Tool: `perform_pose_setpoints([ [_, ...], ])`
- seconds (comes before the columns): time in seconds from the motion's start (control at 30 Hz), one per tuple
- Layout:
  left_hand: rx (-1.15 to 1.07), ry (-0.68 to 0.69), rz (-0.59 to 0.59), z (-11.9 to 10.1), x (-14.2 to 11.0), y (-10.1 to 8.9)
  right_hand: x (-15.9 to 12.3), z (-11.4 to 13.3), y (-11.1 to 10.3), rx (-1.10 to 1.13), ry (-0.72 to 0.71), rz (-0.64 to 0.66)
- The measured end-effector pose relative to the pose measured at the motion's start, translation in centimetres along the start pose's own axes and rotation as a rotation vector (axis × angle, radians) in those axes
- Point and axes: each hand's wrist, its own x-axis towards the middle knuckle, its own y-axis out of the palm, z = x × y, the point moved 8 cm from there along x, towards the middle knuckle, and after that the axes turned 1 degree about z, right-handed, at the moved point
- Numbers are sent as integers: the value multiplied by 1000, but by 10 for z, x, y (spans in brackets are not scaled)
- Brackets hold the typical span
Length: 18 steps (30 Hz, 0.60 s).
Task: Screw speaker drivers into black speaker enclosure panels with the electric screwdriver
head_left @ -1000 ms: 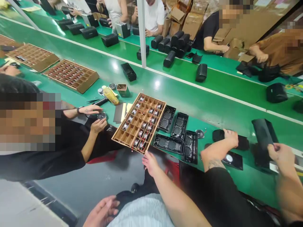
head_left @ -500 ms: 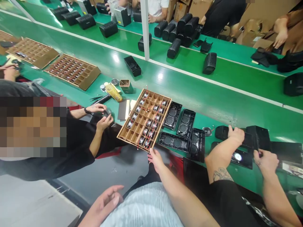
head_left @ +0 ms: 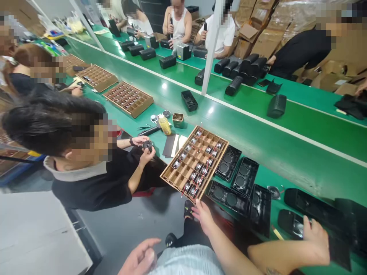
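Brown compartment tray (head_left: 177,188), long axis across bench (head_left: 286,152)

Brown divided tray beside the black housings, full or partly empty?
The brown divided tray is partly empty: speaker drivers sit in some compartments, others are bare.

**No legible writing in view**

Nothing can be read in this view. Any marks on the yellow bottle (head_left: 164,125) on the bench (head_left: 301,164) are too small to make out, and any printing on the cardboard cartons (head_left: 258,26) beyond the bench is too blurred to read.
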Motion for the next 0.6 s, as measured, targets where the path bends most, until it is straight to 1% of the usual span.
perform_pose_setpoints([
  [0.07,-50,-32,-52,5,17,-3,4,-5,-5,17,18,8],
  [0.17,-135,-86,-130,8,55,-1,7,-8,-11,22,34,31],
  [0.27,-217,-155,-177,7,100,15,11,-6,-12,7,45,40],
  [0.4,-236,-219,-190,-1,154,43,15,-2,-10,-25,71,78],
  [0.5,-226,-220,-212,-12,181,56,16,1,-9,-37,74,103],
  [0.6,-228,-202,-213,-24,200,62,16,1,-8,-38,53,99],
])
